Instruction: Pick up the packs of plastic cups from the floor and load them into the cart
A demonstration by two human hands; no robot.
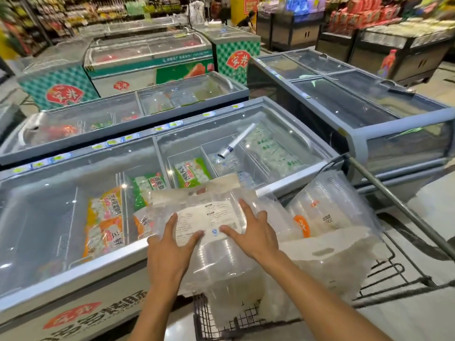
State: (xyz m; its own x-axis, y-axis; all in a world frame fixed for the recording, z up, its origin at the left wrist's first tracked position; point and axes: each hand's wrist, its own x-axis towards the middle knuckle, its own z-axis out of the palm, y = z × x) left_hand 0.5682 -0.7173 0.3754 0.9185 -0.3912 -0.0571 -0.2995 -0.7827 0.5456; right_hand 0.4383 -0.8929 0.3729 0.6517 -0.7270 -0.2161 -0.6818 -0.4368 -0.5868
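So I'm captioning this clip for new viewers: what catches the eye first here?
Both hands, left hand and right hand, lie flat on a clear pack of plastic cups atop the loaded wire cart. More packs fill the cart to the right. Behind stands a glass-topped freezer of frozen food.

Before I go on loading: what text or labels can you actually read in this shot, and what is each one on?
"安井": red fan logo on the green checkered freezer.
"安井": same logo on the second green freezer.
"200", printed upside down: pack of cups in the cart.
White label on the pack under both hands: too small to read.
Frozen food bags and front freezer lettering: blurred.
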